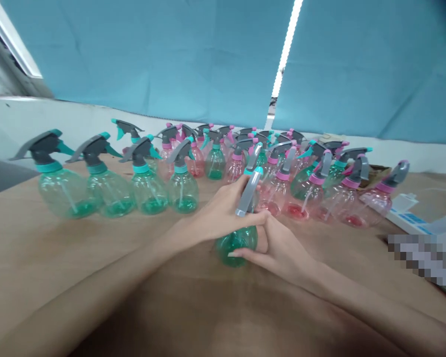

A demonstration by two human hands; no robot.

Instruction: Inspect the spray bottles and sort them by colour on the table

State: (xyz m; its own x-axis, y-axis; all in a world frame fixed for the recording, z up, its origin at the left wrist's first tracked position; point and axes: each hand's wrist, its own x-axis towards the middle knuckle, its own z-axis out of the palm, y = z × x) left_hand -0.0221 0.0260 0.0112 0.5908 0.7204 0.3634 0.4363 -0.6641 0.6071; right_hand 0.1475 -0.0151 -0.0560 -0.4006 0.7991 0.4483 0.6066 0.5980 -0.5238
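1. A person's two bare hands meet on a single green spray bottle at the middle of a brown bench, just in front of a crowd of similar bottles.
2. The left hand has its grip closed round the bottle's neck, just beneath the grey trigger, whose teal-tipped head points up and away from the person.
3. The right hand cups the round belly from the right, its grip wrapped on the plastic with one finger lying across the front. The two hands touch just above the belly.
4. The bottle appears to stand on the bench, tilted slightly. Held at both belly and neck, it looks steadied below while the top is handled above.
5. Behind it, green bottles stand in a row to the left and pink bottles mass to the right. They seem grouped by colour, with their triggers turned various ways.
6. A white-and-blue box lies near the bench's right edge, well apart from the hands, and a blue curtain hangs across the background.
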